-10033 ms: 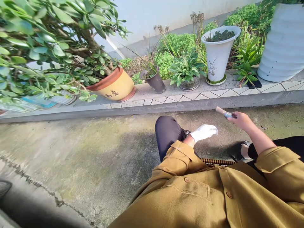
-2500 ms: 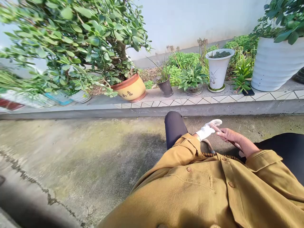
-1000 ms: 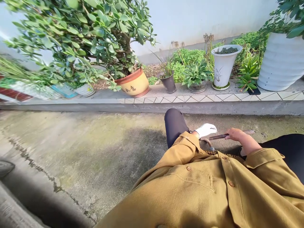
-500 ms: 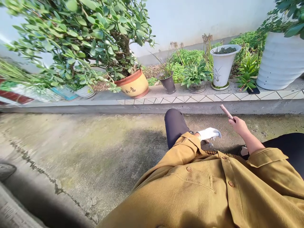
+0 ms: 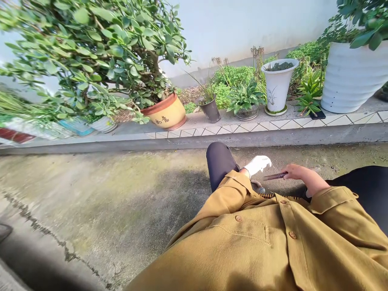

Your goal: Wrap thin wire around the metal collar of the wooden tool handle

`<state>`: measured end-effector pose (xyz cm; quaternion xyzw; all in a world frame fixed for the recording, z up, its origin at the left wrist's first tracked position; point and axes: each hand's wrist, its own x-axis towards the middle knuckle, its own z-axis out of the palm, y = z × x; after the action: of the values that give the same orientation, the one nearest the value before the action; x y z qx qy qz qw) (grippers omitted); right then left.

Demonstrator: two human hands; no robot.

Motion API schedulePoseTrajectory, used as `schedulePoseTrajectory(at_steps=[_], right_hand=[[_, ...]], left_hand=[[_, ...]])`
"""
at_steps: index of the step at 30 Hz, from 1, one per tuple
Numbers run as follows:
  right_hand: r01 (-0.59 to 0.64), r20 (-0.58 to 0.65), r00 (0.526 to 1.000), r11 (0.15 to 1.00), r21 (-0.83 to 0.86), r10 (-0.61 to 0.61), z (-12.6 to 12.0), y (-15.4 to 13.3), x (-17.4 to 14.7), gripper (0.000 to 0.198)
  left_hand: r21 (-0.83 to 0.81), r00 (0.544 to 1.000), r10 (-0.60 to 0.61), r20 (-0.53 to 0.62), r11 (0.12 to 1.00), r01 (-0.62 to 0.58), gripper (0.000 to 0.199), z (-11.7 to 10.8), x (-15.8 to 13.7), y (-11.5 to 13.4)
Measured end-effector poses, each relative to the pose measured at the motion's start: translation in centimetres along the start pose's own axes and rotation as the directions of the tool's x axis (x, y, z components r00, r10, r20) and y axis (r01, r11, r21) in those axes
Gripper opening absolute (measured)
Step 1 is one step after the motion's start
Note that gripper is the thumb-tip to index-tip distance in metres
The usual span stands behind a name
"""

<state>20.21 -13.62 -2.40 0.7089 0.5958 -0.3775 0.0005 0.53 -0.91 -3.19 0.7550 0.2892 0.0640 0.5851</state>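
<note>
My left hand (image 5: 257,165), in a white glove, is in front of my body with its fingers curled down. A thin pale strand shows by its fingertips; what the fingers hold is hidden. To its right, my bare right hand (image 5: 294,171) is closed round a brown stick-like handle (image 5: 274,176). The handle's free end points left, below the gloved fingertips and apart from them. Under the left hand lies a curved object with a rounded grey end (image 5: 261,189), partly covered by my sleeve, its kind unclear.
Beyond my knees (image 5: 220,161) runs a low tiled ledge (image 5: 254,127). On it stand a yellow pot (image 5: 169,115), a small dark pot (image 5: 211,111), a white tapered pot (image 5: 277,91), a ribbed white planter (image 5: 345,81) and a dark phone-like slab (image 5: 317,115). Cracked concrete (image 5: 127,194) lies left.
My right hand has moved down and left, and the handle has swung from pointing up and left to nearly level. My left hand has shifted slightly left and up. The view has turned slightly.
</note>
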Motion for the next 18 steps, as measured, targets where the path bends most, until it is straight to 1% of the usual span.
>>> schedulePoseTrajectory(at_steps=[1, 2, 3, 4, 5, 7, 8, 9, 11, 14, 16, 18], right_hand=[[0.08, 0.059, 0.995, 0.995, 0.063, -0.084, -0.1, 0.0, -0.1, 0.021], [0.159, 0.088, 0.981, 0.976, 0.15, -0.174, -0.2, 0.1, -0.2, 0.025], [0.227, 0.067, 0.966, 0.942, 0.247, -0.25, -0.4, 0.2, -0.2, 0.031], [0.272, -0.009, 0.958, 0.904, 0.331, -0.285, -0.5, 0.4, -0.2, 0.036], [0.291, -0.119, 0.957, 0.875, 0.388, -0.265, -0.7, 0.6, -0.1, 0.039], [0.247, -0.33, 0.938, 0.874, 0.419, -0.107, -0.9, 1.0, 0.3, 0.039], [0.201, -0.392, 0.92, 0.888, 0.414, -0.025, -1.0, 1.2, 0.5, 0.037], [0.148, -0.423, 0.905, 0.904, 0.402, 0.039, -1.0, 1.4, 0.7, 0.034], [0.048, -0.433, 0.893, 0.928, 0.37, 0.126, -1.0, 1.8, 1.1, 0.029], [-0.09, -0.416, 0.881, 0.943, 0.32, 0.225, -0.8, 2.2, 1.5, 0.025], [-0.163, -0.385, 0.884, 0.948, 0.274, 0.263, -0.5, 2.4, 1.6, 0.021], [-0.191, -0.321, 0.912, 0.956, 0.222, 0.257, 0.0, 2.3, 1.5, 0.018]], left_hand=[[-0.009, 1.0, -0.01, -0.007, 1.0, 0.01, 0.022, -0.2, 0.1, -0.1], [-0.017, 1.0, -0.021, -0.01, 1.0, 0.02, 0.021, -0.2, 0.2, -0.2], [-0.017, 0.999, -0.036, -0.014, 0.999, 0.035, 0.02, -0.2, 0.2, -0.4], [-0.017, 0.999, -0.05, -0.008, 0.999, 0.05, 0.02, -0.1, 0.2, -0.5], [-0.017, 0.998, -0.062, 0.012, 0.998, 0.062, 0.021, 0.2, 0.2, -0.6], [-0.016, 0.992, -0.068, 0.106, 0.997, 0.07, 0.024, 1.0, 0.1, -0.9], [-0.012, 0.984, -0.065, 0.167, 0.998, 0.068, 0.025, 1.4, 0.0, -0.9], [-0.005, 0.972, -0.061, 0.226, 0.998, 0.063, 0.027, 1.8, -0.1, -1.0], [0.016, 0.951, -0.054, 0.305, 0.999, 0.052, 0.027, 2.3, -0.3, -1.0], [0.058, 0.938, -0.053, 0.343, 0.998, 0.035, 0.025, 2.5, -0.5, -0.7], [0.084, 0.937, -0.046, 0.347, 0.996, 0.018, 0.022, 2.4, -0.6, -0.4], [0.099, 0.954, -0.029, 0.299, 0.995, -0.001, 0.022, 2.3, -0.7, 0.0]])
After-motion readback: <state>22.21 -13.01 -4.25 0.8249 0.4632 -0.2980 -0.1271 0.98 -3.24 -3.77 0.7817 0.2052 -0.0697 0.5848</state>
